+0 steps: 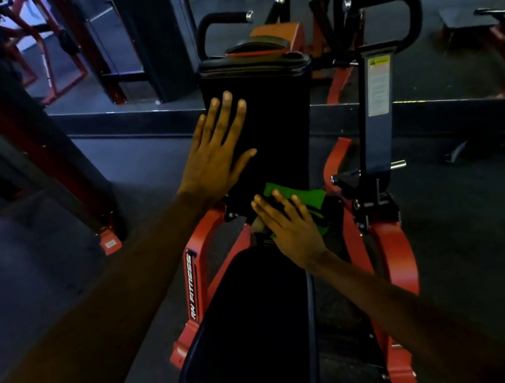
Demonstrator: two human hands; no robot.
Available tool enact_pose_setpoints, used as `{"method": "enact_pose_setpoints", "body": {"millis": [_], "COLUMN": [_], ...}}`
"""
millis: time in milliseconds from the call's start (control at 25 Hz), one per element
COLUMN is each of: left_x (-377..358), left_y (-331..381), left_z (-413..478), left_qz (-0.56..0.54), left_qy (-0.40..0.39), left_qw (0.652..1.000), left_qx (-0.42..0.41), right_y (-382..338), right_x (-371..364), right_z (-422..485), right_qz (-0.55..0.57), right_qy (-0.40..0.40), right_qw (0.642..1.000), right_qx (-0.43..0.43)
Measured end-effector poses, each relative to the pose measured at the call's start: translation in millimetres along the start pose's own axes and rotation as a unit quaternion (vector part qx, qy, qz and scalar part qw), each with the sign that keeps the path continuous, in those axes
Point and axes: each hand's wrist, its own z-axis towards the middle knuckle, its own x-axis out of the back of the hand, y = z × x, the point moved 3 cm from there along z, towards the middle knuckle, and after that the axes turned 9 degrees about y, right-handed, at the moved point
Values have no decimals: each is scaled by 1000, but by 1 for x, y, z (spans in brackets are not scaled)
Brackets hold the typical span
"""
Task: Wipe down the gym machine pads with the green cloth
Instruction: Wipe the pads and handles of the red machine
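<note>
The head view looks down on a red-framed gym machine (395, 254) standing on a dark floor (22, 263). An upright black back pad (275, 114) rises behind a black seat pad (253, 325). The left grip (218, 153), a bare hand, lies flat against the left side of the back pad. Its fingers are straight and spread and the thumb is out to the side, so it clasps nothing. The right grip (290, 228) lies lower, at the foot of the back pad just above the seat pad. Its fingers are straight and held together, and it presses down on the green cloth (311, 203) rather than curling round it. The cloth is bunched at the bottom of the back pad, over the joint between the two pads. Green shows beyond the fingertips and to their right. Both bare forearms reach in from the lower edge. White lettering (192, 288) runs along the red bar left of the seat. Two curved black handles (216, 20) arch above the back pad, and a grey post (379, 136) with a warning sticker (379, 86) stands to its right. More red equipment fills the dim background.
</note>
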Motion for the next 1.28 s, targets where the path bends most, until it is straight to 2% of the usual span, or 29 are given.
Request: {"method": "enact_pose_setpoints", "body": {"millis": [120, 360, 640, 840, 1000, 1120, 1200, 1280], "left_x": [-6, -12, -15, -16, -14, -16, -16, -15], "left_y": [-5, -14, -23, -21, -24, -23, -22, -22], "left_z": [0, 0, 1, 1, 1, 0, 0, 0], "left_qz": [17, -15, -33, -65, -63, -59, -60, -63], "left_qy": [18, 42, 67, 64, 63, 58, 55, 51], "left_qw": [1000, 998, 995, 993, 994, 994, 995, 995], "left_qx": [-17, -36, -70, -68, -69, -64, -64, -61], "right_y": [-22, -74, -17, -59, -24, 25, 40, 41], "right_x": [-9, -16, 4, -15, 3, 31, 43, 47], "right_z": [10, 61, 25, 48, 23, -12, -13, 4], "right_qz": [-27, -84, -97, -110, -113, -105, -45, 63], "right_qy": [-48, -119, -84, -102, -89, -74, -34, 15], "right_qw": [996, 980, 971, 969, 966, 979, 996, 997], "right_qx": [76, 139, 200, 195, 215, 161, 74, -44]}}
